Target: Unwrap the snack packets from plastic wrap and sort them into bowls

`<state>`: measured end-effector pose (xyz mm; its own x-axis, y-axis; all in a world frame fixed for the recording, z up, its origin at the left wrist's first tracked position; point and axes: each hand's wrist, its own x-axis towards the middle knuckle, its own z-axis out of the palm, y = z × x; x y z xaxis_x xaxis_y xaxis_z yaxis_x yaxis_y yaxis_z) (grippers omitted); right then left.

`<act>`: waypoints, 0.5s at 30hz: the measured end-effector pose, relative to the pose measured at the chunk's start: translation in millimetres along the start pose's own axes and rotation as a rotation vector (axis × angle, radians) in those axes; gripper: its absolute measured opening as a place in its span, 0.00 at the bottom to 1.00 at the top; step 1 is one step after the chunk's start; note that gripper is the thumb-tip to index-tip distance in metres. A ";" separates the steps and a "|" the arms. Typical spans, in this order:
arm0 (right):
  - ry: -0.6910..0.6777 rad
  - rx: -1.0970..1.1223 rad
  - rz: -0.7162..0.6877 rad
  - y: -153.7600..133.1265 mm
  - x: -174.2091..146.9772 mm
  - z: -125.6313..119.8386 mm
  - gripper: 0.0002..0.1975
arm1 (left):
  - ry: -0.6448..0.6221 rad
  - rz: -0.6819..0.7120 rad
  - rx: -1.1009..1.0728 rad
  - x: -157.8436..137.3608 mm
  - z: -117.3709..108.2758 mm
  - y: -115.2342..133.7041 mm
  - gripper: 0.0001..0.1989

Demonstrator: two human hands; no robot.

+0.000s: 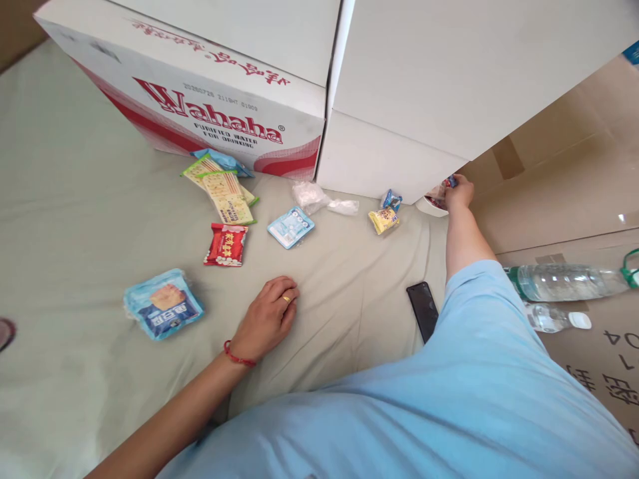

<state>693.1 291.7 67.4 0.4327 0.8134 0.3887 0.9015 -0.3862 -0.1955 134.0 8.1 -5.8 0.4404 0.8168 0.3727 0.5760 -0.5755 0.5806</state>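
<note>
My left hand [272, 313] rests on the pale bed sheet [319, 313], fingers curled under; nothing shows in it. It wears a gold ring and a red bracelet. Far right, my right hand [460, 191] reaches into a white bowl [430, 208] of small wrapped pieces, partly behind a white box. Its fingers are bent at a dark blue wrapper [452, 181], and the grip is partly hidden. Left of the bowl are a yellow snack packet [384, 220] and a small blue packet [392, 199]. A red packet [226, 245] and a blue-and-white packet [291, 227] lie beyond my left hand.
A Wahaha water carton [210, 113] and a tall white box [399, 86] stand behind. Cracker packs [227, 197], a crumpled clear bag [310, 197] and a blue snack tray [164, 303] lie on the sheet. At right are a phone [423, 309] and two water bottles [574, 282].
</note>
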 end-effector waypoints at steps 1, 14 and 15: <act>-0.012 0.015 0.024 -3.3 -0.5 1.1 0.21 | -0.003 0.000 0.001 0.3 -0.2 0.1 0.09; 0.139 0.264 0.087 -1.2 -63.8 -37.9 0.20 | -0.008 -0.050 -0.078 0.2 2.0 0.4 0.10; 0.106 0.293 0.041 -5.1 -77.5 -40.9 0.18 | -0.007 -0.050 -0.084 0.0 2.6 0.0 0.10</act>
<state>655.3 212.9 75.1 0.4806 0.7443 0.4637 0.8493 -0.2634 -0.4575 135.8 8.0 -7.6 0.4182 0.8436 0.3368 0.5374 -0.5287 0.6570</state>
